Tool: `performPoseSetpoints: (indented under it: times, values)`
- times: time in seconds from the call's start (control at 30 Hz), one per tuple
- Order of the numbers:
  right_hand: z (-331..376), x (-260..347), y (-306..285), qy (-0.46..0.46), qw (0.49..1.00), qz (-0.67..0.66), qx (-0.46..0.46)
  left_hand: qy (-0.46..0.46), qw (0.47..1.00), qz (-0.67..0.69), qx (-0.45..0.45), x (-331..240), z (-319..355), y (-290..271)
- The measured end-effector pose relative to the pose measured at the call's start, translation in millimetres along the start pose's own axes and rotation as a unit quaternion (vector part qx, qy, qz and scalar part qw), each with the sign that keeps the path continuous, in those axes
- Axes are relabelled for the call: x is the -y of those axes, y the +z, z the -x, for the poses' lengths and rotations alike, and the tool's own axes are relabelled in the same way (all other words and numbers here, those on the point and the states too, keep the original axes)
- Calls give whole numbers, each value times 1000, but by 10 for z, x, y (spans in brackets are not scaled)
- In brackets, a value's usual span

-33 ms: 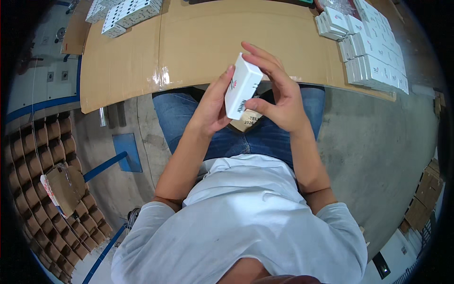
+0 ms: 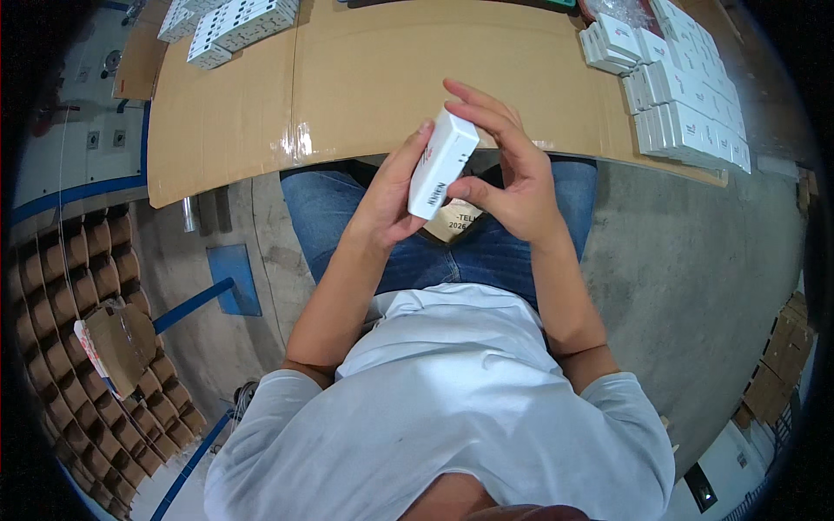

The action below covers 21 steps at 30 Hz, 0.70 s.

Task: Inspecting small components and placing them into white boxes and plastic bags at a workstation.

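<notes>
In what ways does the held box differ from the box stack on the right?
The held box is tilted between the left hand and right hand; the box stack stands on the cardboard. The held box is single; the box stack has many boxes packed closely. Both are white with print.

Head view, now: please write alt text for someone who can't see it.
A left hand holds a small, tilted white box by the near edge of a brown table, with the right hand at its right side. A left stack and a right stack of boxes sit beyond.
</notes>
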State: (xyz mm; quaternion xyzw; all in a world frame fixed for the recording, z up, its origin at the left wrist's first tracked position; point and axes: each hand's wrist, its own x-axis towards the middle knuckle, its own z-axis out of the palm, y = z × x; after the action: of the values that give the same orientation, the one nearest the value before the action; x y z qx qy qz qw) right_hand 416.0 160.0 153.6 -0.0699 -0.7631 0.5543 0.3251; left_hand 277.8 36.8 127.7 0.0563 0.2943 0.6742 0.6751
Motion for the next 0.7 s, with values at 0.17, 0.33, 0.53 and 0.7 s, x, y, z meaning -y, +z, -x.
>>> performPoseSetpoints:
  times: [0.17,0.33,0.53,0.7]
  values:
    - [15,-109,66,-16,998,-30,-49,-44,997,28,-65,65,-15,68]
    - [-10,-37,60,2,997,-11,-73,-58,996,66,22,59,-51,-66]
    - [15,-143,-30,15,975,46,-217,2,991,131,-21,123,-50,216]
    - [-42,16,-25,46,982,167,-80,75,997,-17,-21,309,-189,141]
